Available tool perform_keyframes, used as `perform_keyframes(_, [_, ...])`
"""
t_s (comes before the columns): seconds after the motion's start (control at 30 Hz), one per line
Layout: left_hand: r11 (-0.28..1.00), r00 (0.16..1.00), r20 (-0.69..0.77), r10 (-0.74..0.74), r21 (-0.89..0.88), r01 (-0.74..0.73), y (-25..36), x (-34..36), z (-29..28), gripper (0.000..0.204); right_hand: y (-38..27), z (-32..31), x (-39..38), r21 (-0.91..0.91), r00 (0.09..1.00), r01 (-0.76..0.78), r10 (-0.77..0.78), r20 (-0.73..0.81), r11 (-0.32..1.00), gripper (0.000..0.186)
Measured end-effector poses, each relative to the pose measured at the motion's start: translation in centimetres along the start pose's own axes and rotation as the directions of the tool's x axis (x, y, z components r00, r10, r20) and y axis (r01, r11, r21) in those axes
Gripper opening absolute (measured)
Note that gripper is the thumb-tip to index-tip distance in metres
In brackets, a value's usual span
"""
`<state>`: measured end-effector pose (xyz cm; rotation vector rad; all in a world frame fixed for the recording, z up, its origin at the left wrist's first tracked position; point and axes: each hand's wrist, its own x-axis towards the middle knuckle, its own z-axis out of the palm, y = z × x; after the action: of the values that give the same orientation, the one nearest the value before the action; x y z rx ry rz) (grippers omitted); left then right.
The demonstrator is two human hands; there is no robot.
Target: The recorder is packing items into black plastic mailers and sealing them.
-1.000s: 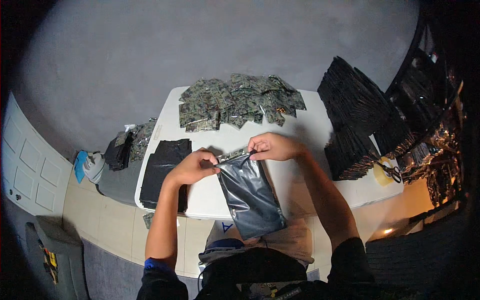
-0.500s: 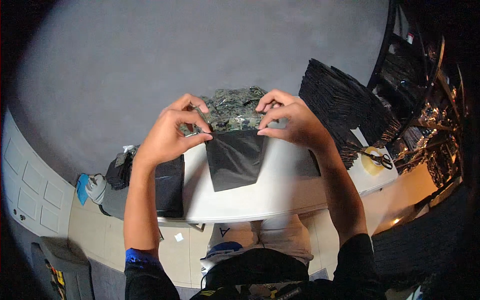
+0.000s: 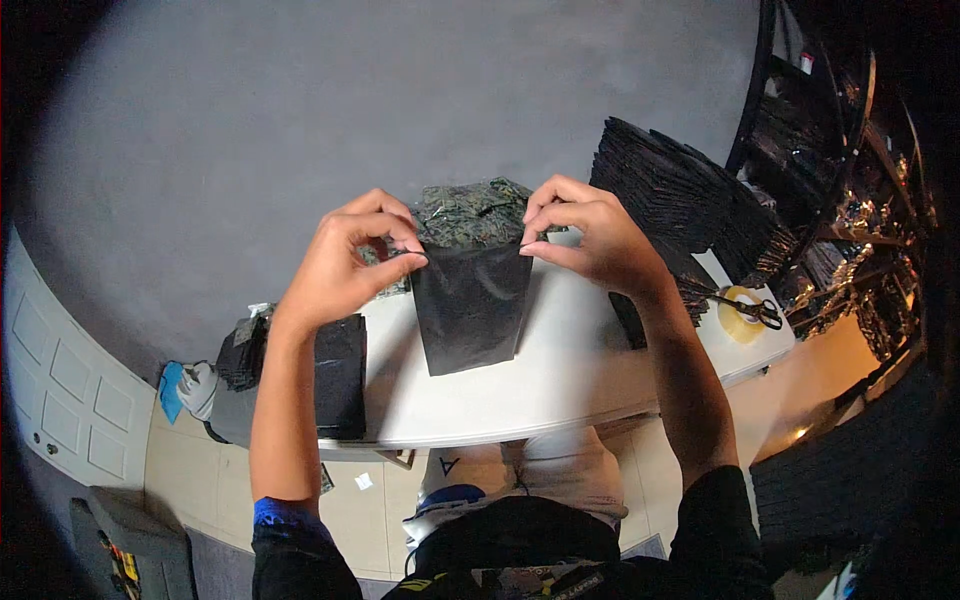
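- Spreading beneath both hands, the white worktop (image 3: pixel 560 385) carries the stock, so everything sits within a short reach.
- Rising to the right of the right hand, a tall stack of black pouches (image 3: pixel 680 195) stands on the worktop, apparently the supply kept close on that side.
- Lying below the left hand, a flat pile of black bags (image 3: pixel 338 375) rests at the worktop's left edge.
- Showing just beyond the fingertips, a heap of camouflage-patterned packets (image 3: pixel 465 210) is partly hidden behind the raised pouch.
- Hanging between the two hands, the black pouch (image 3: pixel 470 305) is held upright by its top corners, its body dangling free above the worktop; such a grip keeps the mouth stretched flat.
- The left hand (image 3: pixel 345 265) pinches the pouch's top left corner between thumb and forefinger, closed narrowly on it.
- The right hand (image 3: pixel 585 235) pinches the top right corner the same way, the other fingers curled.
- A roll of tape (image 3: pixel 738 312) with scissors on it lies further right of the right hand.
- Compared with a second ago, the pouch has been lifted off the worktop's near edge and raised; half a second ago it was already up, and the hands have kept their pinch since.
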<state>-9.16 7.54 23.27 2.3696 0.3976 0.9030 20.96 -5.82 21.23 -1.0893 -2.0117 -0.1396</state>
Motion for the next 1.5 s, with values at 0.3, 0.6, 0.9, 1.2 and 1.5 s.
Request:
perform_keyframes(0.3, [0.997,0.996,0.055,0.072,0.01,-0.073,-0.2,-1.0,0.4,0.012,-0.3,0.2,-0.1,0.039,1.0,0.008,-0.008,0.0,0.999,0.014])
perform_keyframes(0.6, [0.822,0.927,0.184,-0.326,-0.43,0.374,-3.9,-0.4,1.8,0.009,1.4,1.1,0.1,0.317,0.847,-0.525,0.448,0.285,0.79,0.016])
perform_keyframes(0.9, [0.932,0.941,-0.044,-0.335,0.134,0.338,-12.7,-7.5,10.7,0.039,6.7,11.8,-10.0,0.007,0.857,-0.506,0.503,0.113,0.862,0.044])
perform_keyframes(1.2, [0.891,0.948,0.227,-0.224,0.441,0.105,-7.9,-13.8,19.8,0.083,-1.9,20.3,-16.2,-0.316,0.825,-0.456,0.528,0.201,0.832,0.073])
perform_keyframes(1.5, [0.859,0.95,0.191,-0.247,0.497,0.123,-7.9,-14.6,20.8,0.087,-2.4,20.8,-16.8,-0.435,0.838,-0.379,0.503,0.213,0.817,0.069])
